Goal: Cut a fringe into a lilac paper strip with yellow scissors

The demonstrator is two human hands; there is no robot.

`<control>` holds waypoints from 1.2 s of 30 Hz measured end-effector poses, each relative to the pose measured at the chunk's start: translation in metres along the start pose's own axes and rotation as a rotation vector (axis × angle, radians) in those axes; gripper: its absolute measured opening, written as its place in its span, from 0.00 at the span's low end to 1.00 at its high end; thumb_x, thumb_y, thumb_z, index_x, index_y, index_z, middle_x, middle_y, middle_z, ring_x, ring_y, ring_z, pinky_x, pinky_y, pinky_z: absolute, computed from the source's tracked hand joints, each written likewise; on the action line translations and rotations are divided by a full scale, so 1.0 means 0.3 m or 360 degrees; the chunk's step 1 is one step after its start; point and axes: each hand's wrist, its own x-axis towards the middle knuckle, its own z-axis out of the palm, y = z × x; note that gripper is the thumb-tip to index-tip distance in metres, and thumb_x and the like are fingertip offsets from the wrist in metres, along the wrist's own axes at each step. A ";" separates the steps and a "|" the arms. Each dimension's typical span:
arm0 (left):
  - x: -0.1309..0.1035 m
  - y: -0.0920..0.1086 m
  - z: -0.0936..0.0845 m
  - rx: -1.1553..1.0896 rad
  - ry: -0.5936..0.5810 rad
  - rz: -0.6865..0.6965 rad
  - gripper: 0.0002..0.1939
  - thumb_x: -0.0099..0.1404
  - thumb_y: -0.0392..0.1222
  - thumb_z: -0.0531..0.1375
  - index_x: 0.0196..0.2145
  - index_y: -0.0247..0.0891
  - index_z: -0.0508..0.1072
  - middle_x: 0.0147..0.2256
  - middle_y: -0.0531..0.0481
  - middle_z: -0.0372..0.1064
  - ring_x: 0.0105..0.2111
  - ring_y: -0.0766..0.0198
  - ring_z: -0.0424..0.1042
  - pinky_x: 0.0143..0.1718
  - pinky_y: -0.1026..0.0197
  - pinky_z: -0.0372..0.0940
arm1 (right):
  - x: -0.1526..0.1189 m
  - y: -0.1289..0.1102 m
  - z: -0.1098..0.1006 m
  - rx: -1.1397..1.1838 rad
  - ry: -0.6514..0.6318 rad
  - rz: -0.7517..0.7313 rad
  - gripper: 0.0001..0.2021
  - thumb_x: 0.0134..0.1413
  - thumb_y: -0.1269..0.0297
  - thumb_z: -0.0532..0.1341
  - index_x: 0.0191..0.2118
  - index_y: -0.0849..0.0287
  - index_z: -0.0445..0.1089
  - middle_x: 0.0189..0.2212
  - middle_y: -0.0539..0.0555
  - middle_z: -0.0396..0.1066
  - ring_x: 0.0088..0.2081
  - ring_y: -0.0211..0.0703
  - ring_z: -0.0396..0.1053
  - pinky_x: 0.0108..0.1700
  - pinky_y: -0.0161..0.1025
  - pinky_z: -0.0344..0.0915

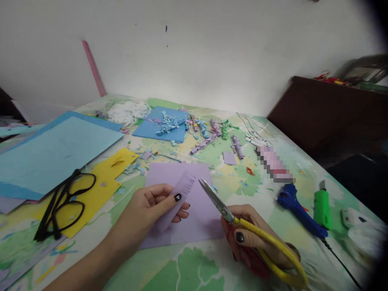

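Note:
My left hand pinches a folded strip of purple paper between thumb and fingers. A row of short cuts runs along the strip's right edge near its upper end. In my right hand are scissors with yellow and red handles. Their blades look nearly closed, and the tips point up and left, just right of the strip and apart from it. Beneath both hands a sheet of purple paper lies flat on the table.
Black glasses rest on yellow paper at left, beside light blue sheets. Rolled paper pieces and white string lie farther back. On the right are a blue glue gun and a green cutter.

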 end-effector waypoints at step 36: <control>0.035 0.028 0.027 0.0390 -0.0149 0.0655 0.12 0.63 0.45 0.60 0.26 0.34 0.69 0.18 0.58 0.63 0.12 0.78 0.50 0.16 0.68 0.42 | -0.044 -0.033 -0.024 -0.0092 -0.0203 -0.0080 0.16 0.49 0.52 0.64 0.34 0.61 0.65 0.17 0.53 0.73 0.10 0.35 0.64 0.11 0.26 0.58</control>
